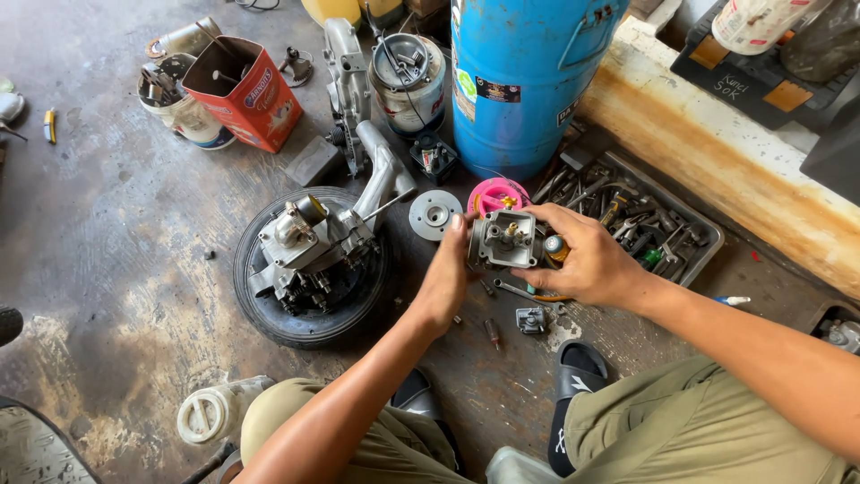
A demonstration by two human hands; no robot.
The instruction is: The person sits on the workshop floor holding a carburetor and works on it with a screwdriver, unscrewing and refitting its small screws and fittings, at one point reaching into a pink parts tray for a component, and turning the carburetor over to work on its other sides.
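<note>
Both my hands hold a small grey metal carburetor body (pixel 504 238) above the oily concrete floor. My left hand (pixel 445 285) presses against its left side with the fingers curled. My right hand (pixel 578 255) wraps its right side, with a tool with an orange-yellow handle (pixel 555 252) partly hidden under the fingers. The open face of the carburetor body, with brass parts inside, points up at me. Below it on the floor lie a small metal part (pixel 531 320), a wrench (pixel 518 291) and a few screws.
An engine block (pixel 313 240) rests on a small black tyre (pixel 309 327) at the left. A blue drum (pixel 524 76) stands behind, a tray of tools (pixel 640 220) at the right, a pink round part (pixel 498 193) and a metal disc (pixel 434 214) nearby. Cans and a red carton (pixel 244 90) sit far left.
</note>
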